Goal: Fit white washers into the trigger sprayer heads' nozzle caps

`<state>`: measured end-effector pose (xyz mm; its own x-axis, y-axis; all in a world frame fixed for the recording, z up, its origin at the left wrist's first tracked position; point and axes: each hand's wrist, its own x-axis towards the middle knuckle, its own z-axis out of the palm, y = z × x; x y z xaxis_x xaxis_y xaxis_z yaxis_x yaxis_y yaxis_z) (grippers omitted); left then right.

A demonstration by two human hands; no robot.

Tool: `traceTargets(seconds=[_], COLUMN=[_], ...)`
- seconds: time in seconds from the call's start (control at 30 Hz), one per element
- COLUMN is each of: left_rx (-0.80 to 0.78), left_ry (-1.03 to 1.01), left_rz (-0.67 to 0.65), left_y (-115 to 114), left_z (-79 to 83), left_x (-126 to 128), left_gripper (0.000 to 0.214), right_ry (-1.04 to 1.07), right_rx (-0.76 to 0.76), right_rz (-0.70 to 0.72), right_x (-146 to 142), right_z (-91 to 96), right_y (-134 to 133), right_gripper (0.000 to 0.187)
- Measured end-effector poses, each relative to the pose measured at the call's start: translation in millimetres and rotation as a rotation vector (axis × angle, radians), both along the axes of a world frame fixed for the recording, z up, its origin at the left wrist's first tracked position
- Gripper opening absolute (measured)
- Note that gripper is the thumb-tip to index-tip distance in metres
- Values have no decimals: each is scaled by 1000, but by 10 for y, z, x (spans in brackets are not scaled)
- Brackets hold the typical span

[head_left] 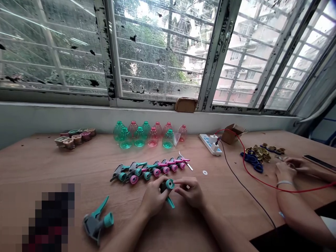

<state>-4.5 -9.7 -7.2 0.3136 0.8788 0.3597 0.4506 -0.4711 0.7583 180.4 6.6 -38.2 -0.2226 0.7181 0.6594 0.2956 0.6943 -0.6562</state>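
My left hand [153, 197] grips a teal and grey plastic trigger spray head [166, 189] near the table's front, its teal nozzle facing up and right. My right hand [190, 192] sits just beside it, one fingertip on the nozzle. Behind my hands lies a row of several assembled spray heads [147, 169] with pink or teal parts. Another teal and grey spray head [97, 222] lies by itself to the lower left of my hands.
Several green and pink plastic bottles [144, 134] stand at the back of the wooden table [39, 164]. A co-worker's hands [290, 166] work at the right, near blue and brass parts [256, 154]. A power strip [211, 144] and red and black cables cross the table.
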Motion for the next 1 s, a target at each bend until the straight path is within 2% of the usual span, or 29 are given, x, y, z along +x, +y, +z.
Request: traceTargets(seconds=[0.2, 0.47, 0.6, 0.73, 0.83, 1.0], left_rx=[-25, -37, -25, 8, 5, -34], left_ry=[-11, 15, 10, 24, 22, -83], left_rz=[-32, -31, -43, -9, 56, 91], left_y=[-1, -25, -39, -25, 8, 57], left_z=[-28, -14, 12, 21, 9, -42], left_x=[5, 8, 19, 10, -18, -54], left_gripper=[13, 15, 14, 12, 12, 38], right_ry=[-91, -192, -115, -11, -13, -17], right_rx=[164, 162, 189, 112, 35, -63], right_rz=[-20, -10, -50, -150, -150, -127], right_x=[3, -24, -16, 23, 44, 29], right_z=[-30, 25, 33, -11, -50, -41], right_y=[-42, -90, -109, -80, -39, 3], right_gripper=[19, 17, 15, 15, 18, 24])
